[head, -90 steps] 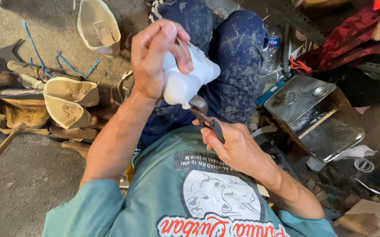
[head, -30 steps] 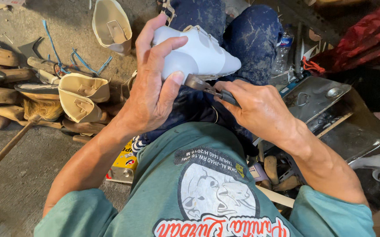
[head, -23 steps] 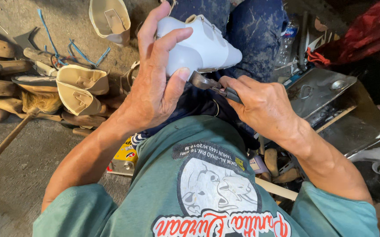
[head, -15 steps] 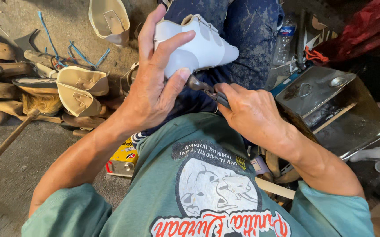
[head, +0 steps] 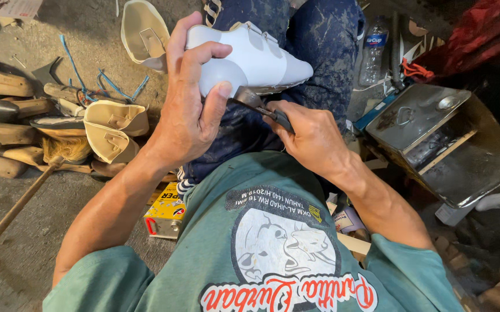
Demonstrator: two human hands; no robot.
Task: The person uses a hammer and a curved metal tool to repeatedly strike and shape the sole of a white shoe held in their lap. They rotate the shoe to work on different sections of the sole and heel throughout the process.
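Head camera is looking down onto a grey concrete floor (head: 19, 254) in a cluttered workshop, where a seated person in a teal printed shirt is working over dark blue speckled trousers (head: 319, 40). A yellow box (head: 166, 211) with red and black print is lying on the floor just beside the left knee, a clear plastic water bottle (head: 372, 52) with a blue label is standing near the right leg, and a corner of a printed carton is showing at the top left edge. A dented metal tin (head: 435, 138) with a cap and handle is sitting at the right, with red cloth (head: 469, 40) behind it. Wooden shoe lasts (head: 7, 110) and cream shoe uppers (head: 111, 127) are piling up at the left, blue cord is trailing near them, and a wooden stick (head: 10, 214) is slanting across the floor.

The left hand (head: 189, 110) is wrapping around the toe of a white shoe (head: 255, 58), thumb pressing on its edge, holding it over the lap. The right hand (head: 313, 138) is clenching the handle of a dark metal tool (head: 255, 104), whose head is touching the shoe's underside beside the left thumb.
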